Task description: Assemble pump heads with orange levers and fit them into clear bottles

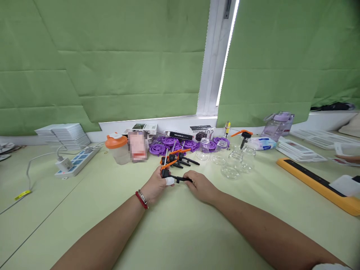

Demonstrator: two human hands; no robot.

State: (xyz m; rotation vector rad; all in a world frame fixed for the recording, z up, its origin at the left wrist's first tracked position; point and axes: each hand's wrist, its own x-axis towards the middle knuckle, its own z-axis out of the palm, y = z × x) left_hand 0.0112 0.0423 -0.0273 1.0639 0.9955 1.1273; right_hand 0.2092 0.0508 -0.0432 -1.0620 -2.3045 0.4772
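Observation:
My left hand (154, 186), with a red and silver bracelet on the wrist, grips the head of a black and orange pump dispenser (169, 173) that has a white collar. My right hand (199, 184) pinches the black nozzle end of the same pump. Both hands rest low over the pale green table (180, 232). Just beyond them lie more black and orange pump dispensers (180, 157). Several small clear glass jars (230, 165) stand to the right of the hands.
Purple round caps (168, 144) lie behind the pumps by small boxes. An orange-lidded shaker (116, 149) stands at the left, a power strip (77, 161) farther left. A yellow and black tool (317, 183), white card stacks (298, 148) and a purple bottle (277, 125) are at the right.

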